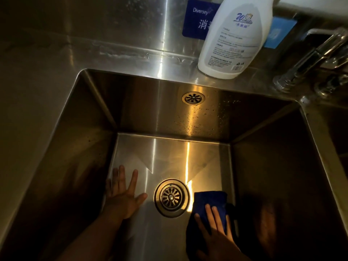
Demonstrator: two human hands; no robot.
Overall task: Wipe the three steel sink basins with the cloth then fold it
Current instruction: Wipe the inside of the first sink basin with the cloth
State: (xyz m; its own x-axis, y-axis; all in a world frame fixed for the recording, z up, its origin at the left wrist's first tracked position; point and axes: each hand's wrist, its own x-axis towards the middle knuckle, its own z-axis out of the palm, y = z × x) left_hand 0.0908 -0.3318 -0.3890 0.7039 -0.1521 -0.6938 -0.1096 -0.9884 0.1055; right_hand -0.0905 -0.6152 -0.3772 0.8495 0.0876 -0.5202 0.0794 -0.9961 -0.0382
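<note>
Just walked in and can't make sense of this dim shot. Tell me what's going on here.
A person is wiping a steel sink basin. The right hand presses a dark blue cloth flat on the basin floor, just right of the drain. The left hand rests open on the floor near the left wall, holding nothing. A white bottle stands on the ledge behind the basin, with a tap to its right. The cloth is not yet folded away.

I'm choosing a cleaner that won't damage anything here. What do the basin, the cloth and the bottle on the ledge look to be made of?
Basin: brushed stainless steel, judging by the grain and streaky reflections. Cloth: dark blue soft fabric, matte and creased, possibly microfibre. Bottle: white, slightly glossy, probably plastic, with a printed label.
</note>
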